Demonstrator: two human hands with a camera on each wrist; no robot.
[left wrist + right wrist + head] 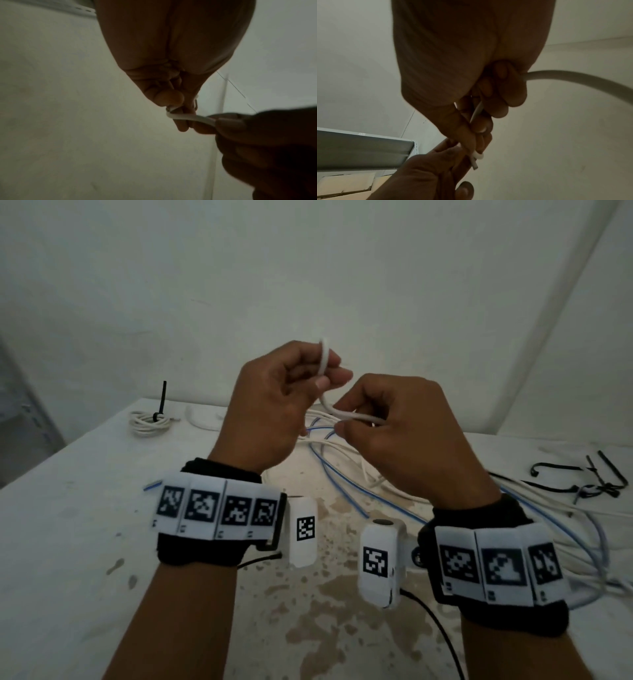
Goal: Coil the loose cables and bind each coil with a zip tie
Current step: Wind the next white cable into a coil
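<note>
Two hands are raised above a stained white table (85, 559), both gripping one thin white cable (337, 413). The left hand (274, 402) pinches its folded end upright; the right hand (394, 433) pinches the next stretch. The smooth, round cable trails down to a loose white and blue tangle (342, 470).

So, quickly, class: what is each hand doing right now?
Left hand: closed, pinching the white cable near its end.
Right hand: closed, gripping the same cable further along.
</note>
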